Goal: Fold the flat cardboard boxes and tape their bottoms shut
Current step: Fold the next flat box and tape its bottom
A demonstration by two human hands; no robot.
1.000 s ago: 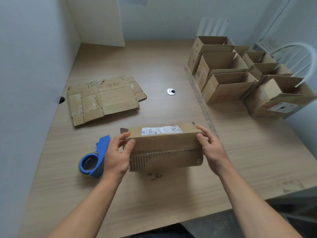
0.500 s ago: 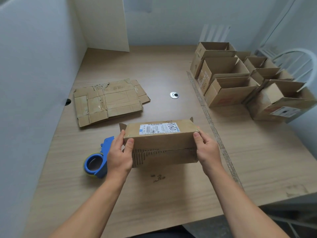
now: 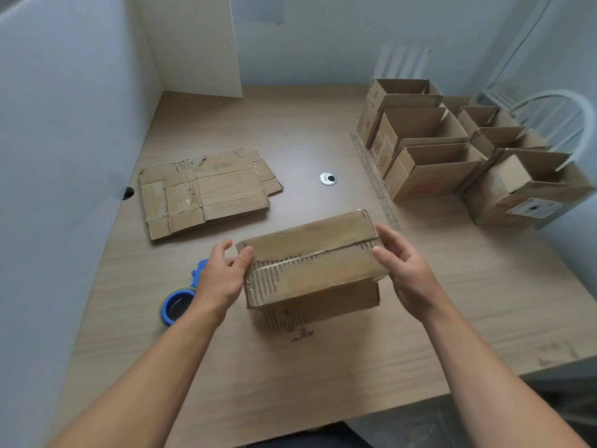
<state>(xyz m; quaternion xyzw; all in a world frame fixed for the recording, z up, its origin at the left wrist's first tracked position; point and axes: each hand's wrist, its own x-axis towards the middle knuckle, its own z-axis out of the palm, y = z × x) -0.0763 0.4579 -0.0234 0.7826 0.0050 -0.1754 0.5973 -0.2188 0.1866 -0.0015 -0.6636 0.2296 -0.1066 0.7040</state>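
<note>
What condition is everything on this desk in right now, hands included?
Box: flaps folded shut, seam facing up, tilted, between both hands.
Left hand: grips its left end.
Right hand: straight fingers against its right end.
Flat cardboard: unfolded, lying flat.
Tape dispenser: lying by the left wrist.
Boxes at right: standing, tops open.

head-worn | wide-angle | faces forward and down | near table [image 3: 290,124]
</note>
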